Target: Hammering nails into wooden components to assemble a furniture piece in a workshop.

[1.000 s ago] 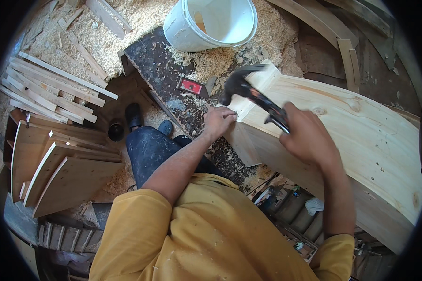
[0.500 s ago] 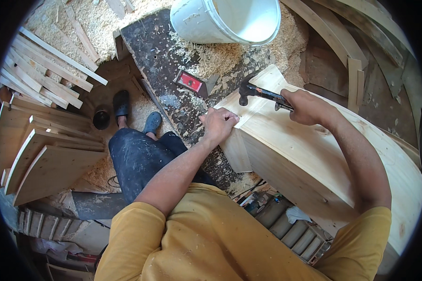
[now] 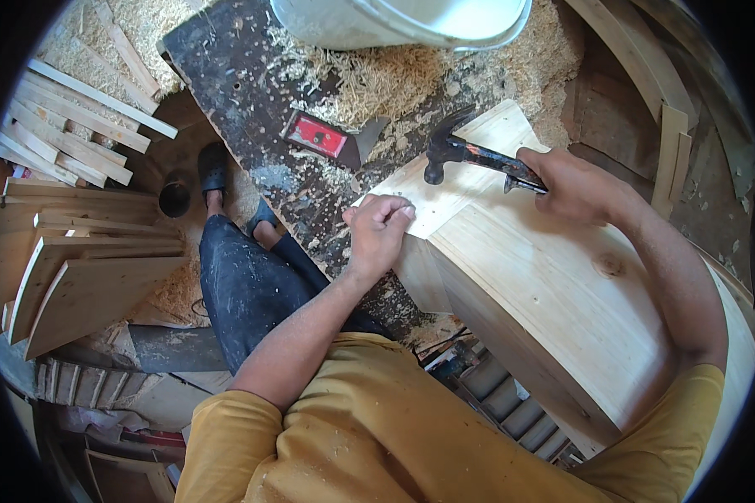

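Note:
My right hand (image 3: 577, 186) grips the dark handle of a claw hammer (image 3: 488, 162). Its metal head hovers over the near-left end of a long, pale wooden box-like piece (image 3: 545, 289). At the left corner of that piece, my left hand (image 3: 377, 235) rests with thumb and fingers pinched together. Anything between those fingertips is too small or hidden to make out. The hammer head is just to the right of and above my left hand, apart from it.
A dark, stained workbench (image 3: 226, 59) lies under the work, strewn with shavings (image 3: 377, 75). On it are a red-and-grey rectangular tool (image 3: 317, 134) and a white bucket (image 3: 335, 25). Wooden strips (image 3: 75, 126) and curved boards (image 3: 101, 293) are stacked at the left.
The view has shifted, moving the bucket up and the bench leftward in the picture. My right hand still grips the hammer, and my left stays pinched at the wood's corner.

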### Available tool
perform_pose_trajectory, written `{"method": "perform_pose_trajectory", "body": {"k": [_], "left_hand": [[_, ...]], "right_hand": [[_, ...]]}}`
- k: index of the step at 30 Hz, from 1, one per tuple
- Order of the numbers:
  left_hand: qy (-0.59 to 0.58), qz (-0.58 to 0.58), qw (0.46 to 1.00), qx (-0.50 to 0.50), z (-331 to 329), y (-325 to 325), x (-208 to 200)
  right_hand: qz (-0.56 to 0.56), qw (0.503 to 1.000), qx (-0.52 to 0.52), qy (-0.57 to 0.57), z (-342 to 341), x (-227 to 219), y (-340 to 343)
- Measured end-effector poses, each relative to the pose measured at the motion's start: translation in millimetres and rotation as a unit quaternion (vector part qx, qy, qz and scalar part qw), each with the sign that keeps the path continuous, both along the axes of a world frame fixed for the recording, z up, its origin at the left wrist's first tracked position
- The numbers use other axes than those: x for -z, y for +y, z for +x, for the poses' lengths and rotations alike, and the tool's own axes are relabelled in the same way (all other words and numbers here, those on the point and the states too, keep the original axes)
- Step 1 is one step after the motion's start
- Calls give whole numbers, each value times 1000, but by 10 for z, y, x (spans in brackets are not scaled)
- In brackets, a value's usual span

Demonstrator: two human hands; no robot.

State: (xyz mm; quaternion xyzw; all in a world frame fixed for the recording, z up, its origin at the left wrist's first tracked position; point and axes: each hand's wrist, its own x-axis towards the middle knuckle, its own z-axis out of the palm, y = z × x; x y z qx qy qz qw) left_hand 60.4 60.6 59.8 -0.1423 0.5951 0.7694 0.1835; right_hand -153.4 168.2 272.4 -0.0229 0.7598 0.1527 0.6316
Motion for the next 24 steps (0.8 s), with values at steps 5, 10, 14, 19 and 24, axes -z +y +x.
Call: {"method": "perform_pose_trajectory", "body": {"k": [5,10,14,19,24], "left_hand": [[7,-2,999,45,-19,-5,56],[23,-11,998,49,-16,-12,48],[25,-14,998,47,-15,-15,30],[38,-26,998,41,-7,-24,39],[40,-17,997,60,-15,-46,44]], "right_hand": [[-5,999,-30,-9,46,60,-17],[-33,999,-42,-2,108,134,91],[-36,999,-36,11,152,133,9],[-23,999,-33,20,152,112,-95],[-25,994,-104,-30,201,104,-102]]}}
